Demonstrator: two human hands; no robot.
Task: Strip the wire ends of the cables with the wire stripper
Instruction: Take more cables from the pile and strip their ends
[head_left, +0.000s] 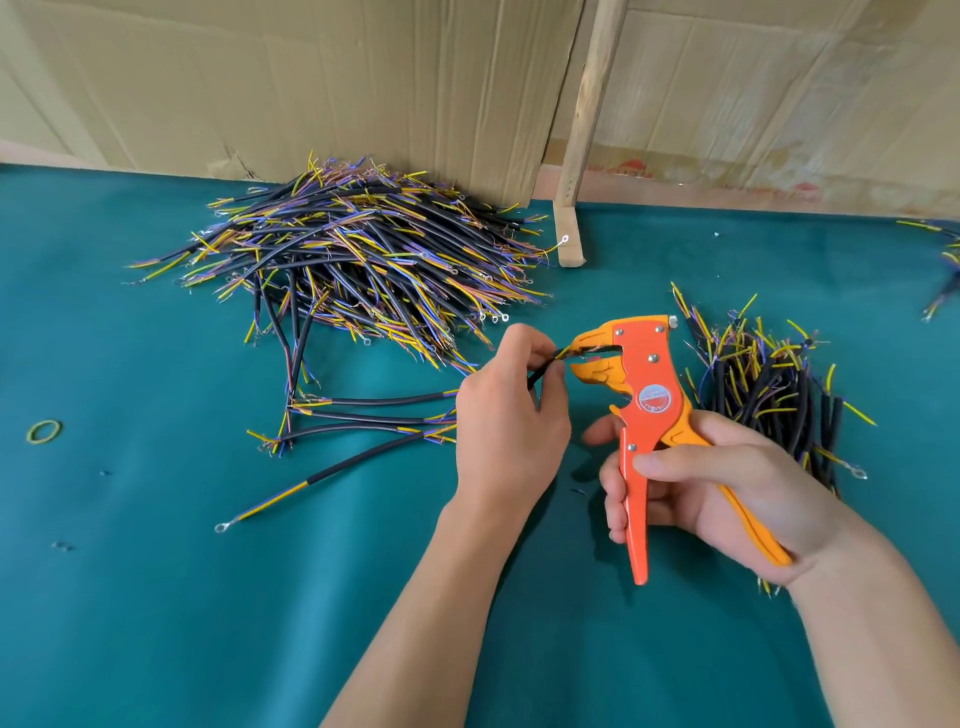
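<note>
both bare forearms reach in from the near edge, angled toward the middle. the left hand (511, 415) is raised with its back to the camera, thumb and forefinger pinched together at the top around something thin, the other fingers curled under. the right hand (722, 488) sits just to the right and slightly nearer, palm turned left, fingers wrapped round a handle, thumb laid across the front. the two hands are close but not touching.
</note>
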